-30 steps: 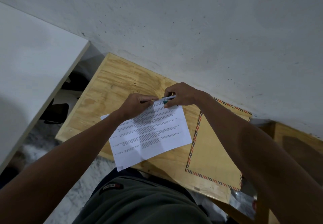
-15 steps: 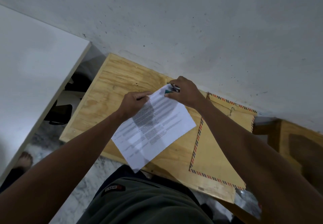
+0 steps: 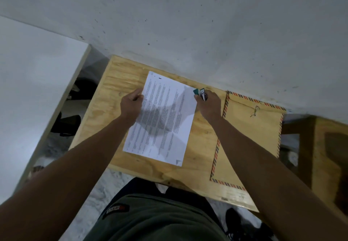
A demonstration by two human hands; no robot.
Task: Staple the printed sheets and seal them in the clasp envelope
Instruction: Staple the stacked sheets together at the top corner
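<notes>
The printed sheets [image 3: 165, 116] lie flat on the plywood table [image 3: 113, 94], long side running away from me, with a dark staple mark near their far left corner. My left hand [image 3: 131, 105] pinches the sheets' left edge. At the sheets' far right corner, my right hand [image 3: 208, 104] grips a small green and silver stapler [image 3: 200, 93]. The brown clasp envelope [image 3: 250, 133] with a striped border lies to the right, its metal clasp showing, partly under my right forearm.
A grey wall runs right behind the table. A white tabletop [image 3: 33, 82] stands to the left, with dark objects on the floor in the gap. A second wooden piece [image 3: 327, 146] sits at the far right. My lap is at the table's near edge.
The sheets have swung round from a slanted lie to nearly straight and now lie flat. My right hand with the stapler has come off the corner and moved to the right edge.
</notes>
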